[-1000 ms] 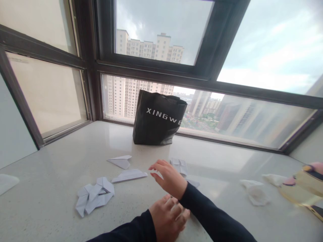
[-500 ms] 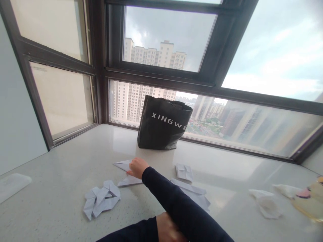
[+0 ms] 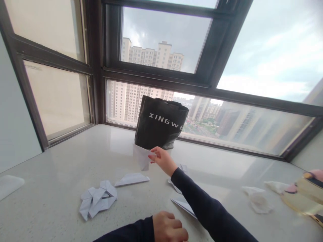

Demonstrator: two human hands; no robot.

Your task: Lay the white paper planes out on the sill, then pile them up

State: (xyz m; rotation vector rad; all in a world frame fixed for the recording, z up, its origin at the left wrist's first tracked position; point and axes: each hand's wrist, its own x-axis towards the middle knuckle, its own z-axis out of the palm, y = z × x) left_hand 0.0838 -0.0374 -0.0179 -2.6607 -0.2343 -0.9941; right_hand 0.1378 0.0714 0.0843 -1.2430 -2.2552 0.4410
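My right hand (image 3: 163, 160) is raised above the counter and pinches a folded white paper (image 3: 141, 157) by its right edge, just in front of the black bag. My left hand (image 3: 169, 226) is curled into a fist at the bottom; its palm side is hidden, so I cannot see whether it holds anything. A long folded paper strip (image 3: 132, 179) lies below the raised paper. Left of it is a cluster of interlocked folded papers (image 3: 98, 199). Another folded paper (image 3: 185, 206) lies by my right forearm, and further pieces are partly covered by my right wrist and sleeve.
A black paper bag (image 3: 161, 122) with white lettering stands at the back by the window. Crumpled white tissue (image 3: 257, 200) and a yellowish object with a pink part (image 3: 302, 193) lie at the right. A whitish flat item (image 3: 11, 185) rests at the far left.
My right hand has lifted a folded paper off the counter and moved right and slightly up with it. My left fist now shows clear of the right sleeve. The view has shifted slightly.
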